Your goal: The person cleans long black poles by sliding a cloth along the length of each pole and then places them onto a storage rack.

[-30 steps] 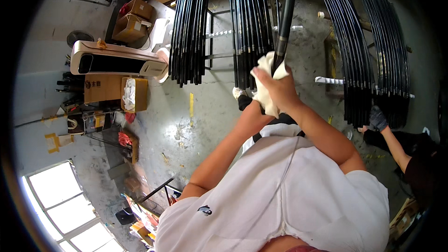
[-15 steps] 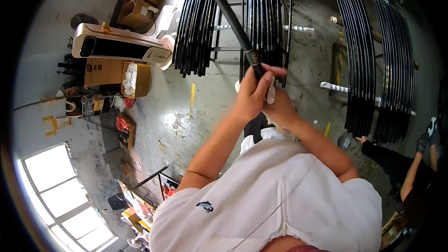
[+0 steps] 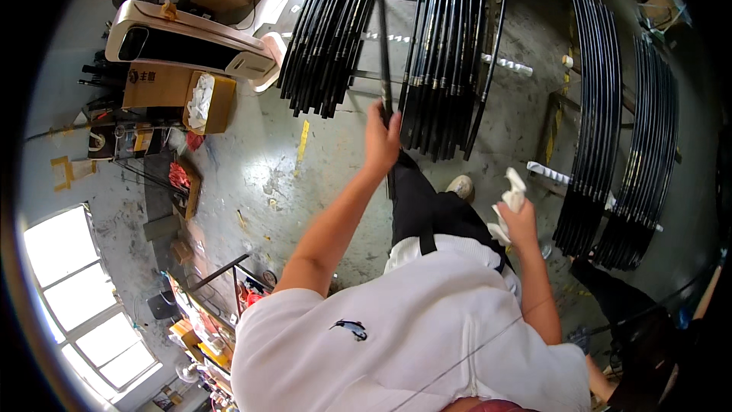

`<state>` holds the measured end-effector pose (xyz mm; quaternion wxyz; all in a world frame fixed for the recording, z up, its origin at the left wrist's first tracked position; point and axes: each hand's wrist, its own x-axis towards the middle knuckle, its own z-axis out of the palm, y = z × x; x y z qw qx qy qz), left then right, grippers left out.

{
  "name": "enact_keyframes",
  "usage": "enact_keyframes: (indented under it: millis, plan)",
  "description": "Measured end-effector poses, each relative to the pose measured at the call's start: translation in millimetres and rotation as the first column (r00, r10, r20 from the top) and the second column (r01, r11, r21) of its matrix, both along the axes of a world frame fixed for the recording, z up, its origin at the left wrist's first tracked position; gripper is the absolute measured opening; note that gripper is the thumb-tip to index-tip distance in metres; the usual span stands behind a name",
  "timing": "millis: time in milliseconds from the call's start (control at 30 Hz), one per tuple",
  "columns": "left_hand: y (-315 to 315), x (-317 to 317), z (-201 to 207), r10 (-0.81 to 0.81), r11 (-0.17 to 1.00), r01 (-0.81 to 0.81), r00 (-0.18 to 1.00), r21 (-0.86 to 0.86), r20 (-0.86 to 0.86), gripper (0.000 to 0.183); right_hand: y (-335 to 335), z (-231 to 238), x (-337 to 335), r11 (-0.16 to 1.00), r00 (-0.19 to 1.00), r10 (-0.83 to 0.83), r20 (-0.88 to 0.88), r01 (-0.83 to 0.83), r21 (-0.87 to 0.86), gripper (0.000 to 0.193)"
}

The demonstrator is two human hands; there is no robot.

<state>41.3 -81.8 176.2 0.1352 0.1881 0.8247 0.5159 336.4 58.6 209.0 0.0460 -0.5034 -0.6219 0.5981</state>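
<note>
My left hand (image 3: 379,142) is closed around the lower part of a long black pole (image 3: 384,53), which runs away from me toward the top edge. This pole lies over the gap between two sets of similar black poles, a left set (image 3: 328,46) and a middle set (image 3: 444,69), resting side by side on a rack. Off to the right, my right hand (image 3: 521,223) grips a crumpled white cloth (image 3: 514,189), away from the poles. Part of the cloth is hidden inside the fingers.
More black poles (image 3: 595,122) lie on a rack at the right, with a person's dark-clothed arm (image 3: 610,290) near their lower ends. A pale upright appliance (image 3: 191,49) and an open carton (image 3: 219,107) stand at the left. White spiral-wrapped bars (image 3: 547,172) support the poles.
My hands have come apart. The right one moved right and toward me with the cloth, off the pole. The left one moved slightly left, still holding the pole, which now points more straight ahead.
</note>
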Motion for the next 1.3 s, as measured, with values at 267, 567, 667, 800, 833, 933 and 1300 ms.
enact_keyframes:
  millis: [267,567,667,800,833,933,1300]
  plan:
    - [4.2,-21.2,-139.8,-0.123,0.962,0.074,0.977,-0.261,-0.175,0.036,-12.9,11.6,4.3,0.985,0.976,-0.092,0.196,0.118,-0.123,0.032]
    - [50.4,-60.6,-215.0,-0.072,0.961,0.023,0.983,-0.276,-0.170,0.046,-43.3,-5.8,9.4,0.972,0.934,-0.143,0.329,0.195,-0.132,0.031]
    - [53.6,-69.1,-228.9,-0.100,0.957,0.088,0.994,-0.277,-0.032,0.050,-41.6,-5.2,6.7,0.961,0.911,-0.190,0.367,0.249,-0.121,0.031]
    - [45.3,-79.3,-223.2,-0.068,0.952,0.059,0.998,-0.299,-0.019,0.054,-40.1,3.5,-12.7,0.944,0.896,-0.247,0.368,0.309,-0.119,0.030]
    - [39.3,-84.1,-226.3,-0.060,0.947,0.036,0.996,-0.319,-0.066,0.052,-39.9,1.9,-14.5,0.944,0.897,-0.249,0.366,0.310,-0.116,0.030]
    - [13.8,-109.3,-209.8,-0.093,0.859,-0.050,0.964,-0.510,-0.250,0.048,-38.2,-3.1,-17.4,0.947,0.898,-0.255,0.359,0.307,-0.096,0.030]
    - [-50.0,-208.7,-217.2,-0.222,0.455,-0.439,0.787,-0.775,-0.575,0.022,-39.5,-10.3,-54.3,0.959,0.912,-0.185,0.367,0.250,-0.137,0.033]
